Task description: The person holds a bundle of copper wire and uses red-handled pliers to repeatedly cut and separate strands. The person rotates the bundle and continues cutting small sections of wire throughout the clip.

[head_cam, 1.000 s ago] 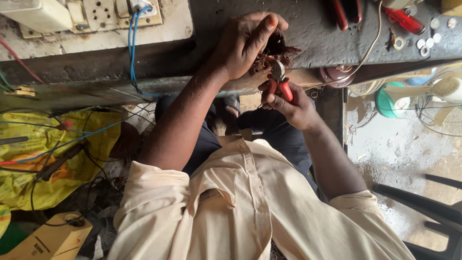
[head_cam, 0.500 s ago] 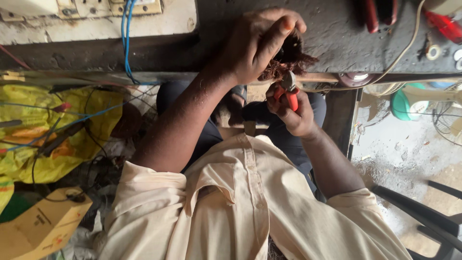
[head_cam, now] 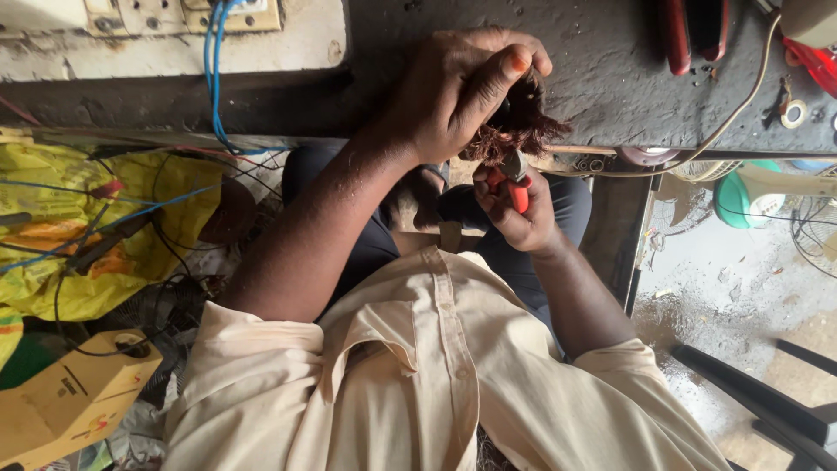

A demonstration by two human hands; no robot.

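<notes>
Compared to a second ago, the coil (head_cam: 516, 131) is held higher by the closed left hand (head_cam: 458, 92), with red pliers (head_cam: 513, 183) gripped just below in the right hand (head_cam: 519, 214), so snipping seems ongoing.

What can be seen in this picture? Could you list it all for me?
Copper coil: one, reddish brown, in the left hand at the bench edge.
Pliers: one, red handles, in the right hand, nose at the coil.
Bench: one, dark grey, top.
Red tool: one, on the bench, top right.
Blue wires: a few, hanging top left.
Yellow sheet: one, left.
Yellow box: one, bottom left.
Fan: one, green and white, right.
Shirt: one, cream.
Left hand: grip on the coil.
Right hand: grip on the pliers.
</notes>
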